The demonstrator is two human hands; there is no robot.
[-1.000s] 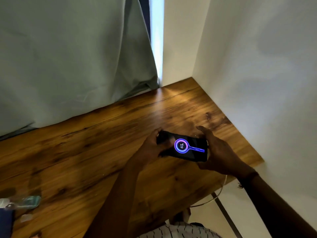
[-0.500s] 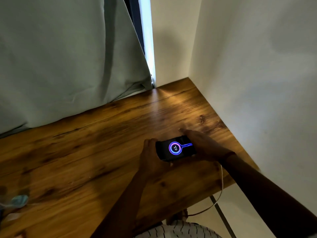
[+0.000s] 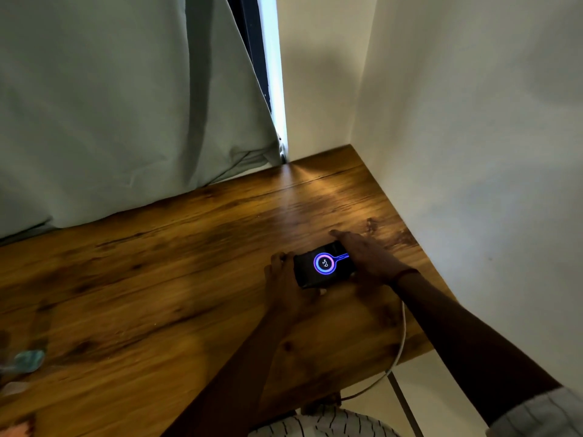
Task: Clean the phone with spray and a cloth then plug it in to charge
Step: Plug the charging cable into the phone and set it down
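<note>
A black phone (image 3: 321, 266) lies low over the wooden table (image 3: 157, 279) near the right wall, its screen lit with a blue and pink charging ring. My left hand (image 3: 285, 279) grips its left end with curled fingers and thumb. My right hand (image 3: 366, 255) covers its right end, index finger stretched out, the other fingers wrapped at the phone's edge. A white charging cable (image 3: 399, 348) runs from under my right wrist down over the table's front edge. Whether the phone touches the table I cannot tell.
A pale green curtain (image 3: 126, 105) hangs along the table's back edge. White walls (image 3: 473, 137) close the right side and corner. At the far left edge lies a blurred teal bottle (image 3: 26, 361). Below the table edge shows striped clothing (image 3: 315, 425).
Both hands have lowered the phone toward the table and shifted it slightly left. My right hand slid over its right end. The cable now trails across the table's edge.
</note>
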